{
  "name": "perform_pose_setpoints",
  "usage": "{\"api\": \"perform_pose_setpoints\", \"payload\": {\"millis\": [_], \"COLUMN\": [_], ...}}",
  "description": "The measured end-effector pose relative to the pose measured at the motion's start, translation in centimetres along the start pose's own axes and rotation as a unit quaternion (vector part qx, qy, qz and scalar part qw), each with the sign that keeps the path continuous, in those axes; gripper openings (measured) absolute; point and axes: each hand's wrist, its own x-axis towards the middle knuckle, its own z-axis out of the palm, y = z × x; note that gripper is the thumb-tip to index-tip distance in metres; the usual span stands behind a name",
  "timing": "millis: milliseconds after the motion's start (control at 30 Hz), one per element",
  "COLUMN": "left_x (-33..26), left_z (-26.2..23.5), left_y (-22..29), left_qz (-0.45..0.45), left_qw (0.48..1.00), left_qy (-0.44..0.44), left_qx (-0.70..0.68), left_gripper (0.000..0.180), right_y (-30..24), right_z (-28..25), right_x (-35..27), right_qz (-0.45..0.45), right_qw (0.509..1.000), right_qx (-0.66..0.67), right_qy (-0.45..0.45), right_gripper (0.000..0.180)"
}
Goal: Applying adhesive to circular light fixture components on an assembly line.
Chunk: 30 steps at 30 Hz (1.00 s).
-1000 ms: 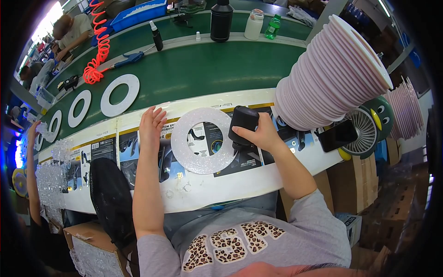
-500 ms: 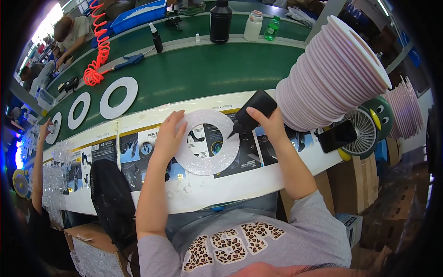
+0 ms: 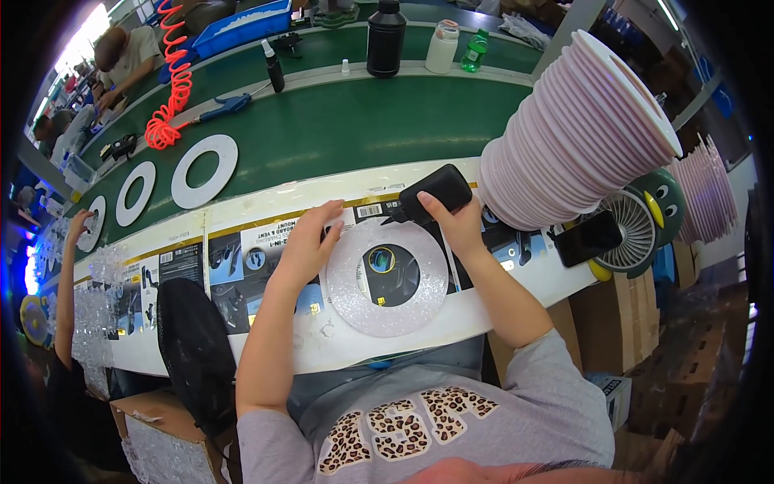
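Note:
A flat white ring with a glittery surface [image 3: 343, 298] lies on the work table in front of me. My left hand [image 3: 309, 240] rests at its upper left rim, fingers stretched out and thumb apart, with the thumb at the ring's edge. In my right hand [image 3: 455, 224] is a black squeeze bottle [image 3: 443, 189], gripped and tilted. Its thin nozzle points down to the left, at the ring's far rim. Whether the tip touches the ring, I cannot tell.
A tall stack of pinkish-white rings [image 3: 580, 133] stands at the right, beside a phone [image 3: 591, 239] and a fan [image 3: 633, 230]. Several white rings [image 3: 205, 171] lie on the green conveyor [image 3: 339, 121]. A black bag [image 3: 193, 355] hangs at the table's front edge. Another person's arm [image 3: 66, 298] reaches in at far left.
The ring has shifted toward me and to the right. The bottle has moved left, its nozzle from the ring's right side to its far rim. My left hand has moved slightly right.

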Motion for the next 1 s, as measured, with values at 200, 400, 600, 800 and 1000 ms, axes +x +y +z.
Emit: {"api": "perform_pose_setpoints", "payload": {"millis": [200,400,600,800,1000], "left_x": [0.37,0.38,0.36,0.39,0.37], "left_z": [-0.35,-0.45,-0.53,-0.46,-0.48], "left_y": [-0.56,-0.74,-0.62,-0.68,-0.48], "left_qz": [-0.011,0.015,0.002,0.006,-0.003], "left_qw": [0.995,0.991,0.992,0.991,0.992], "left_qy": [0.103,0.125,0.109,0.124,0.121], "left_qx": [-0.002,0.044,0.063,0.047,0.043], "left_gripper": [0.030,0.029,0.029,0.029,0.030], "right_y": [1.03,0.85,0.80,0.72,0.84], "right_z": [-0.30,-0.06,-0.08,-0.07,0.08], "right_x": [0.09,0.20,0.27,0.33,0.09], "right_qz": [-0.014,-0.005,0.002,0.004,0.013], "right_qw": [0.996,0.995,0.995,0.993,0.996], "right_qx": [-0.088,-0.093,-0.101,-0.112,-0.087], "right_qy": [-0.024,-0.019,-0.017,-0.023,-0.026], "right_gripper": [0.019,0.019,0.020,0.021,0.022]}}
